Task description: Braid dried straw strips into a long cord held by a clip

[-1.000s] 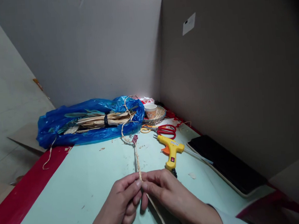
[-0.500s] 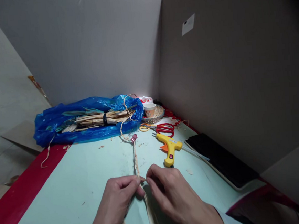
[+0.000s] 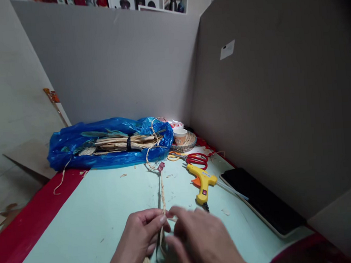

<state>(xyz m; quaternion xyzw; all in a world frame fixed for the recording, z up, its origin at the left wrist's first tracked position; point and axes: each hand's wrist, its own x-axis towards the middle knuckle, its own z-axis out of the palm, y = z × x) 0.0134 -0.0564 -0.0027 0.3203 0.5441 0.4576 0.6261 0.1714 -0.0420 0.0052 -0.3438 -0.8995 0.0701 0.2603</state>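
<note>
A thin braided cord [image 3: 162, 189] of pale dried plant strips runs straight down the table to my hands. My left hand [image 3: 141, 235] is closed, thumb and fingers pinching the cord's near end. Close on its right is my right hand [image 3: 202, 239], smeared by motion, thumb apart from the forefinger. A short strip end shows between the two hands; whether the right fingers grip it cannot be made out. Loose strips hang below the pinch, partly hidden by the hands. At the far end of the straight stretch sits a small dark-red clip [image 3: 161, 167], and the cord curls on beyond it.
Behind lies a blue plastic bag [image 3: 64, 146] with a tied bundle of dried strips [image 3: 112, 144]. To the right are red-handled scissors [image 3: 197, 160], a yellow glue gun [image 3: 202, 184], a black flat tablet-like object [image 3: 260, 202], and a paper cup [image 3: 180, 136] on a woven tray [image 3: 191, 140]. Grey partitions [image 3: 112, 63] enclose the table.
My right hand has turned and shifted, its fingers now blurred beside the left. The loose strips under the pinch have moved. The left hand keeps its pinch; the whole view has tilted up slightly.
</note>
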